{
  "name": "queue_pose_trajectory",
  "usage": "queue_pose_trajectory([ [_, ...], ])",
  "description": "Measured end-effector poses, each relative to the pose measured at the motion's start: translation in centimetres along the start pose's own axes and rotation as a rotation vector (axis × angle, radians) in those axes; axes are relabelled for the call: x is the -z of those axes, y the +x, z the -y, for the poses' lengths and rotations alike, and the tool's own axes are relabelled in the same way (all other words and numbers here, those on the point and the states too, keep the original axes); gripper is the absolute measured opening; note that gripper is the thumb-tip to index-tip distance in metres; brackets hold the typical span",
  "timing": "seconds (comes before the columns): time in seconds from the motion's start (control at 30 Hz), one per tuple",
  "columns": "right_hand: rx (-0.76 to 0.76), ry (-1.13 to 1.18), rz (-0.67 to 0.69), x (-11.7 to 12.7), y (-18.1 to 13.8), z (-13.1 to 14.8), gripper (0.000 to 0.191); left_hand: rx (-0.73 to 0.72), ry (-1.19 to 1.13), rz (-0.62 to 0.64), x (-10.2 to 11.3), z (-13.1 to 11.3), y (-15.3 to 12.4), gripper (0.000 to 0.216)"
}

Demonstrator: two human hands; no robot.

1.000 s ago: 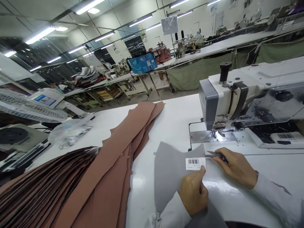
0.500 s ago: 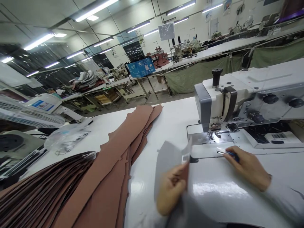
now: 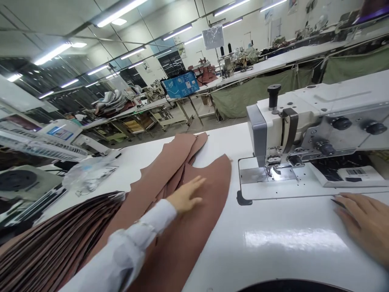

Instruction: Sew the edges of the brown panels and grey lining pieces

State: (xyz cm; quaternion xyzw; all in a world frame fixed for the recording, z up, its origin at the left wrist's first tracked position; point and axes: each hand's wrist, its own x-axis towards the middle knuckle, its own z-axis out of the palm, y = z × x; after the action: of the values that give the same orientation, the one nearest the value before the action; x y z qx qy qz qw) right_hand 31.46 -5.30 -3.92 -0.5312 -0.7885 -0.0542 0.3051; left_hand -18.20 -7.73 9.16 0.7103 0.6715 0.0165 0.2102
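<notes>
My left hand [image 3: 187,196] lies with fingers spread over a large brown panel [image 3: 209,190] that looks like leather. This panel partly covers a stack of similar brown pieces [image 3: 164,162] to its left. At the right edge, my right hand [image 3: 364,223] rests low over the white table, fingers curled around thread snips [image 3: 338,202]; only a dark pointed end shows and the handle is hidden. A sewing machine [image 3: 276,125] stands beyond the hands, its needle area lit.
A thick fanned pile of brown pieces [image 3: 60,231] fills the lower left. Behind it lies a clear plastic bag [image 3: 88,174]. An open white box [image 3: 355,174] sits under the machine arm. Farther back are a blue box [image 3: 180,85] and other worktables.
My left hand has moved left, and the brown panel it held upright now lies flat over the stack. My right hand has moved right, away from the needle area, with the snips.
</notes>
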Motion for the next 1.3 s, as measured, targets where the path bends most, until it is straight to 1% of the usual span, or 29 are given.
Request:
queue_pose_trajectory([
  [0.07,0.227,0.002,0.048,0.4,0.9,3.2,0.035,-0.043,0.042,0.126,-2.7,-1.9,0.4,0.076],
  [0.1,0.283,0.029,0.045,0.6,1.3,5.1,0.034,-0.053,0.058,0.15,-3.9,-2.8,0.3,0.081],
  [0.17,0.404,0.111,0.082,0.9,2.2,8.9,0.038,-0.109,0.066,0.154,-6.1,-4.0,-0.9,0.087],
  [0.23,0.49,0.15,0.162,0.6,3.0,12.5,0.04,-0.185,0.049,0.138,-7.7,-4.6,-2.7,0.089],
  [0.3,0.571,0.185,0.242,-0.2,3.7,15.2,0.047,-0.247,0.026,0.132,-8.5,-4.9,-4.2,0.083],
  [0.37,0.634,0.224,0.323,-1.3,4.0,17.0,0.056,-0.296,0.012,0.093,-8.9,-5.4,-4.6,0.063],
  [0.4,0.655,0.235,0.352,-1.9,3.9,17.5,0.059,-0.319,0.008,0.056,-9.0,-5.8,-4.2,0.052],
  [0.43,0.668,0.24,0.372,-2.5,3.8,17.8,0.06,-0.343,0.007,0.012,-9.0,-6.3,-3.4,0.044],
  [0.5,0.673,0.231,0.385,-3.1,3.3,17.9,0.06,-0.397,0.015,-0.061,-9.3,-7.8,-0.9,0.043],
  [0.6,0.648,0.201,0.38,-3.0,2.7,17.4,0.061,-0.478,0.053,-0.07,-10.1,-10.4,3.4,0.047],
  [0.7,0.605,0.194,0.364,-2.5,2.7,16.4,0.057,-0.479,0.086,-0.099,-11.1,-12.5,6.2,0.045],
  [0.83,0.563,0.235,0.375,-2.7,3.6,15.1,0.049,-0.436,0.081,-0.166,-11.4,-13.6,7.5,0.041],
  [1.07,0.541,0.289,0.379,-3.7,4.9,13.7,0.04,-0.362,0.097,-0.178,-10.8,-14.4,8.7,0.041],
  [1.3,0.539,0.305,0.418,-3.5,5.9,13.0,0.034,-0.321,0.108,-0.219,-11.4,-14.7,9.4,0.039],
])
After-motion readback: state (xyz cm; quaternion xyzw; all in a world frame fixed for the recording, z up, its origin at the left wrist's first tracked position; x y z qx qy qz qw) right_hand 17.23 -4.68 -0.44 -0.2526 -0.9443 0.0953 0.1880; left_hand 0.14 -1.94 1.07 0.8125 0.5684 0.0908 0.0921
